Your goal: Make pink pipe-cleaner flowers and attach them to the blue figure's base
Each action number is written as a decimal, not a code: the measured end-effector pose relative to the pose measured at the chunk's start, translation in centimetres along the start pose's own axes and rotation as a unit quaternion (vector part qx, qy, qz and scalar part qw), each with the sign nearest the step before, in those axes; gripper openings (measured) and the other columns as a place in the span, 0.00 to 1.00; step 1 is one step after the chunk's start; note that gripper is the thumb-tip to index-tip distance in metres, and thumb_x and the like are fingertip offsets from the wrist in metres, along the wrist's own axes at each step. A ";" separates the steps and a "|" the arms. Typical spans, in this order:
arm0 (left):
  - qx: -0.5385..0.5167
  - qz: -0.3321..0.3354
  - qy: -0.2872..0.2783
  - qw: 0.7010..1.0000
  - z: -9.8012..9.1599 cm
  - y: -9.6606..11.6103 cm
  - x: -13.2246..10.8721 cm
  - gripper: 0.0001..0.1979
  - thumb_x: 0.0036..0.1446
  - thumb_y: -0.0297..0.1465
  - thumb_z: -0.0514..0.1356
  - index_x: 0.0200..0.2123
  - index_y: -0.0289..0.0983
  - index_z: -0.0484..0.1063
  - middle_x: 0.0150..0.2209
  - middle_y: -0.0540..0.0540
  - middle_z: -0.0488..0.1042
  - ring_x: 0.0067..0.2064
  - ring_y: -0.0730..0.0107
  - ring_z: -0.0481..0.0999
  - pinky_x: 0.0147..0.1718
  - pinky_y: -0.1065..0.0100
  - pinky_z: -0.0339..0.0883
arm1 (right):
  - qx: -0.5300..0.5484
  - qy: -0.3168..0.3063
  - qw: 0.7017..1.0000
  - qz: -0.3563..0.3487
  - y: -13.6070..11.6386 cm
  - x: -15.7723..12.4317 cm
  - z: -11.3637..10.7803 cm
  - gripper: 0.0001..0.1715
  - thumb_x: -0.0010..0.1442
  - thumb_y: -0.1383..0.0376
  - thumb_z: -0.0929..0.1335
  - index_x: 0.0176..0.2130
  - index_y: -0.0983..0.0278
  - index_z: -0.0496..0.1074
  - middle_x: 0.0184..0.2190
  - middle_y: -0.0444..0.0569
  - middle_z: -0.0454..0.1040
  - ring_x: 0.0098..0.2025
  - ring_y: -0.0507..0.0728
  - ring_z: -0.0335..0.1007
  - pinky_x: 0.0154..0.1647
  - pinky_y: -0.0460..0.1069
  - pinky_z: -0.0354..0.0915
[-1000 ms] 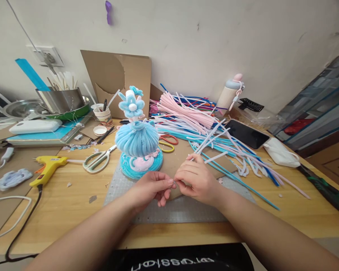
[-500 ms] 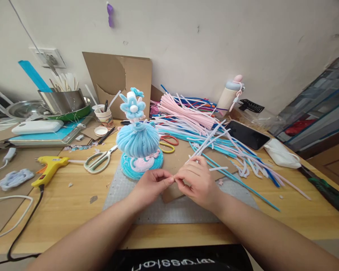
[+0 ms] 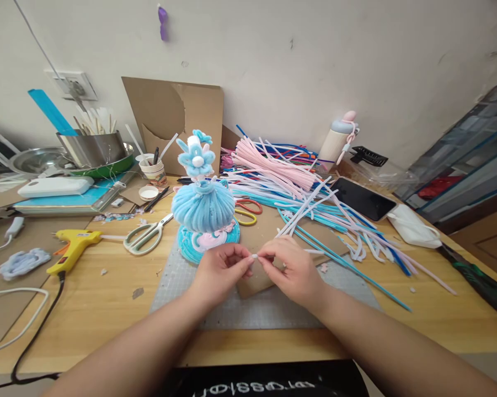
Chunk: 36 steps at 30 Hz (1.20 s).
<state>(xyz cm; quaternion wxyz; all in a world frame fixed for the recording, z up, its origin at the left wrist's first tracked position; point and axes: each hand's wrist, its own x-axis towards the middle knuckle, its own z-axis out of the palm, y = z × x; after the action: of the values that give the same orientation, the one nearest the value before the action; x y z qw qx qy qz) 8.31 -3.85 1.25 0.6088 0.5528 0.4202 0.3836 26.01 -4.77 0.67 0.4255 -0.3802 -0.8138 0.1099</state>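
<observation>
Between the fingertips of both hands is a small white piece (image 3: 254,256), probably fuzzy stem; most of it is hidden. My left hand (image 3: 223,271) pinches its left end, thumb against forefinger. From the other side my right hand (image 3: 292,267) pinches it too, fingers curled. Just behind my left hand stands a light-blue fuzzy figure (image 3: 204,205) with a flower on top, on a round teal and pink base (image 3: 186,242). Under the hands lie a brown cardboard piece (image 3: 252,284) and a grey cutting mat (image 3: 215,314).
Pink, white and blue stems (image 3: 273,165) are heaped behind the hands. Green-handled scissors (image 3: 144,238) and a yellow glue gun (image 3: 74,249) lie left. A black phone (image 3: 364,198) and a bottle (image 3: 335,140) are at the right. Cardboard (image 3: 202,116) leans on the wall.
The fingertips have parted slightly, and the white piece now shows between them. My right hand's fingers have curled in lower. The figure and tools have stayed put.
</observation>
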 end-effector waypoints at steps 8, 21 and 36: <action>-0.064 -0.014 0.015 0.998 0.0 -0.3 0.1 0.11 0.47 0.35 0.67 0.28 0.33 0.72 0.23 0.48 0.77 0.26 0.74 0.76 0.28 0.72 0.71 | 0.092 0.017 0.996 0.003 -0.2 -0.7 0.8 0.09 0.60 0.73 0.65 0.39 0.61 0.71 0.32 0.46 0.75 0.34 0.52 0.70 0.37 0.49 0.66; -0.152 -0.028 -0.009 0.988 -0.5 -1.1 0.6 0.12 0.47 0.34 0.68 0.30 0.32 0.73 0.22 0.49 0.76 0.24 0.77 0.74 0.26 0.75 0.67 | 0.361 -0.050 0.882 0.297 -0.7 0.0 1.3 0.08 0.57 0.61 0.68 0.33 0.64 0.70 0.28 0.46 0.76 0.28 0.51 0.72 0.30 0.47 0.68; -0.187 -0.024 -0.041 0.981 -0.4 -1.2 0.8 0.13 0.49 0.37 0.66 0.34 0.34 0.74 0.23 0.51 0.72 0.24 0.79 0.68 0.26 0.74 0.60 | 0.530 -0.113 0.740 0.398 -0.6 0.0 1.7 0.20 0.56 0.53 0.68 0.25 0.67 0.66 0.17 0.40 0.67 0.14 0.45 0.62 0.15 0.41 0.54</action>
<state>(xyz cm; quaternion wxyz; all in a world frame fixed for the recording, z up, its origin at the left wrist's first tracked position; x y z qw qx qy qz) 8.16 -3.11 -0.03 0.7272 0.4344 0.3288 0.4175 24.39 -4.91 -0.11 0.3813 -0.3672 -0.4406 0.7250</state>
